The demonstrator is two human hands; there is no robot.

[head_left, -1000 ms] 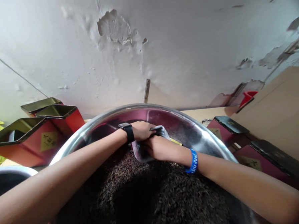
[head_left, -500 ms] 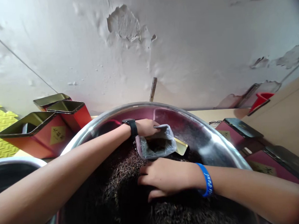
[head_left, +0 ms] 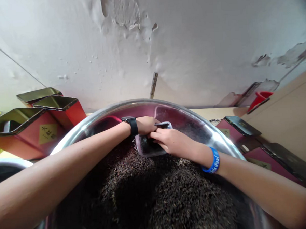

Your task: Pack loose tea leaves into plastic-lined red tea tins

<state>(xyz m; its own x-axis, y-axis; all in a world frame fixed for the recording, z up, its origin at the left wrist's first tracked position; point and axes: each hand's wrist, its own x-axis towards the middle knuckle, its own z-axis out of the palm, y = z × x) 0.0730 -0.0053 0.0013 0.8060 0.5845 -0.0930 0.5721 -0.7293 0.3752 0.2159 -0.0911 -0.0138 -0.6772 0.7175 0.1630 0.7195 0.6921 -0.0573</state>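
My left hand (head_left: 146, 124), with a black watch at the wrist, grips the far left rim of a tin (head_left: 139, 142) lined with a clear plastic bag (head_left: 166, 125). The tin's mouth tilts toward me, with darkness inside. Curled over that mouth are the fingers of my right hand (head_left: 176, 142), which wears a blue wristband; whatever they hold is hidden. Dark, dry tea leaves (head_left: 188, 194) lie heaped below both hands in a wide metal basin (head_left: 221, 138).
Open red tins (head_left: 38, 130) stand left of the basin, beside another pale-rimmed container (head_left: 12, 163). Lidded tins (head_left: 239, 130) and a red scoop-like object (head_left: 260, 100) are at right. Behind the basin rises a peeling wall (head_left: 190, 51).
My right hand has risen from the tea leaves to the tin's mouth, its fingers now curled. My left hand keeps its grip on the tin. The view has shifted slightly.
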